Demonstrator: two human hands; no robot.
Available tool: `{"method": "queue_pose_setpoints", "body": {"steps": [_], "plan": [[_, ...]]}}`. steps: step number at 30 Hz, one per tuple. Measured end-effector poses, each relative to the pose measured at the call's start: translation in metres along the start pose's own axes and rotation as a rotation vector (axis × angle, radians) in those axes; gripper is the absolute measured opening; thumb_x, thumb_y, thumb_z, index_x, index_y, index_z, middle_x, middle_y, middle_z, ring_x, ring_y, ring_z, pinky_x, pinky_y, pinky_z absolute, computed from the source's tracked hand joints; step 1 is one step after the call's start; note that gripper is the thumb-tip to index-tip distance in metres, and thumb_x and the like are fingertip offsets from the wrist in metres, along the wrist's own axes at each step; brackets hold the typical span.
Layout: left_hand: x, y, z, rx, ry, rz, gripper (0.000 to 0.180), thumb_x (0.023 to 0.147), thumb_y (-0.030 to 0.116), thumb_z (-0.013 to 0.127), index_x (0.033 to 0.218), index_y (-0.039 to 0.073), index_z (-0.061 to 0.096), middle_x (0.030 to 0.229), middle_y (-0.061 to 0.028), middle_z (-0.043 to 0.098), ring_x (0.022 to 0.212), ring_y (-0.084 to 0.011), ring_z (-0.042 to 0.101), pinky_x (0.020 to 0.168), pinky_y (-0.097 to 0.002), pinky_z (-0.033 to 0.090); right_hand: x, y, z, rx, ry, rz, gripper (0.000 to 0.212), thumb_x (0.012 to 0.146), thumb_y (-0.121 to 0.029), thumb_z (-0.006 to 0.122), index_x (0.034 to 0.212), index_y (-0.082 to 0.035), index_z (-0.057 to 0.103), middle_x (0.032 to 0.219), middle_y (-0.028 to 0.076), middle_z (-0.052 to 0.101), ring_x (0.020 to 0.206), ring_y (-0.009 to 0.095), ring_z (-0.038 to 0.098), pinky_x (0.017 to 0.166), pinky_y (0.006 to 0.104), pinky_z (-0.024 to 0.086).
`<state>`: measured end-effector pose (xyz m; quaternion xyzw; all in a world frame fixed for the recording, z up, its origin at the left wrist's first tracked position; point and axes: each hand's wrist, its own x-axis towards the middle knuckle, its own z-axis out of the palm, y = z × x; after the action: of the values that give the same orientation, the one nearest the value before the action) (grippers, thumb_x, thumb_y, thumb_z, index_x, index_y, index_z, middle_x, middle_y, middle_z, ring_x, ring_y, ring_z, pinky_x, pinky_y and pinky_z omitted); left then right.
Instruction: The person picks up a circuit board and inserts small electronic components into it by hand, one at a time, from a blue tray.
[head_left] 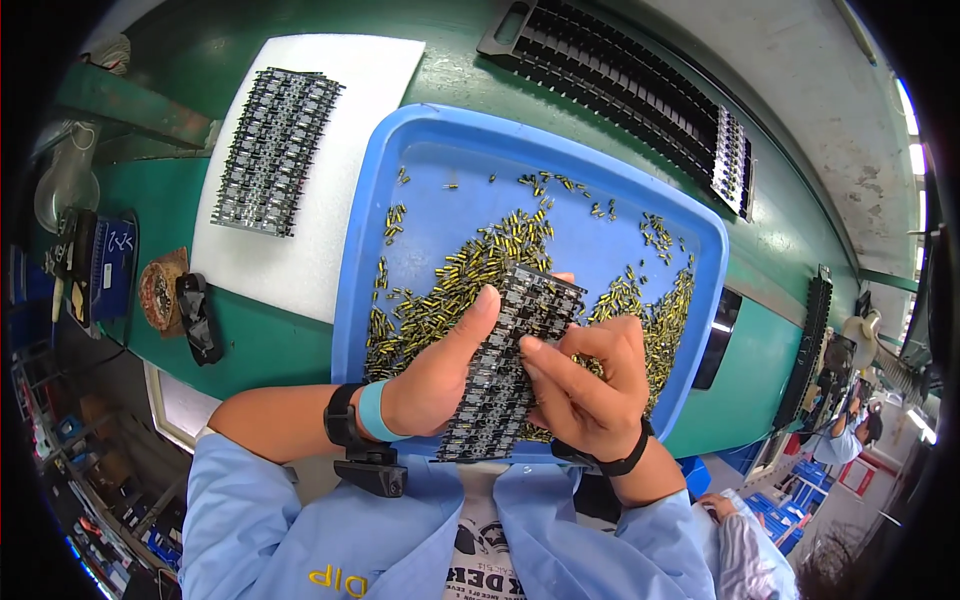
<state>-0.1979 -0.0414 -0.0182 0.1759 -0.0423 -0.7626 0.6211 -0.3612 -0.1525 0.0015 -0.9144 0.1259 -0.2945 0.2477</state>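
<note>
My left hand (440, 375) is wrapped round the left edge of a dark circuit board panel (500, 385), its thumb along the edge. The panel is long and narrow, covered in repeated small black and silver patterns, and it tilts over a blue tray (470, 122). At the panel's face, my right hand (595, 390) has its thumb and index finger brought together; whatever sits between the tips is too small to make out. Beneath both hands lie heaps of small black and yellow cylindrical components (470, 270), resembling capacitors, spread across the tray.
A similar panel (275, 150) lies on a white foam sheet (365, 90) to the left. Farther back stands a long black slotted rack (620, 90) with a panel in its right end. A dark flat device (718, 340) lies right of the tray. Another person (745, 550) sits at lower right.
</note>
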Motion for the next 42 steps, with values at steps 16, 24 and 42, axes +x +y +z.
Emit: {"method": "queue_pose_setpoints", "body": {"steps": [16,24,42], "plan": [[0.000,-0.002,-0.002,0.003,0.011,0.058,0.075,0.114,0.064,0.031,0.169,0.014,0.026,0.146,-0.0088,0.056,0.129,-0.0200,0.059,0.110,-0.0379,0.053,0.004,-0.005,-0.009,-0.078,-0.084,-0.051,0.046,0.075,-0.004,0.086,0.121,-0.011,0.082,0.094,0.000,0.062,0.082,0.021,0.056,0.075,0.0360,0.046],[0.004,0.001,-0.015,-0.276,-0.184,0.148,0.085,0.110,0.071,0.029,0.169,0.011,0.025,0.155,-0.0199,0.050,0.129,-0.0326,0.062,0.107,-0.0604,0.057,-0.007,0.026,-0.011,0.100,0.023,0.471,0.024,0.082,-0.001,0.080,0.106,-0.005,0.076,0.095,0.009,0.065,0.088,0.029,0.063,0.079,0.0418,0.052],[0.001,0.005,-0.009,-0.201,-0.027,0.102,0.077,0.114,0.063,0.025,0.158,0.002,0.043,0.156,-0.0192,0.052,0.130,-0.0338,0.064,0.102,-0.0632,0.060,-0.008,0.033,-0.012,-0.007,-0.341,0.368,0.021,0.084,-0.003,0.081,0.098,-0.004,0.066,0.095,0.011,0.062,0.092,0.034,0.063,0.080,0.0427,0.052]]}}
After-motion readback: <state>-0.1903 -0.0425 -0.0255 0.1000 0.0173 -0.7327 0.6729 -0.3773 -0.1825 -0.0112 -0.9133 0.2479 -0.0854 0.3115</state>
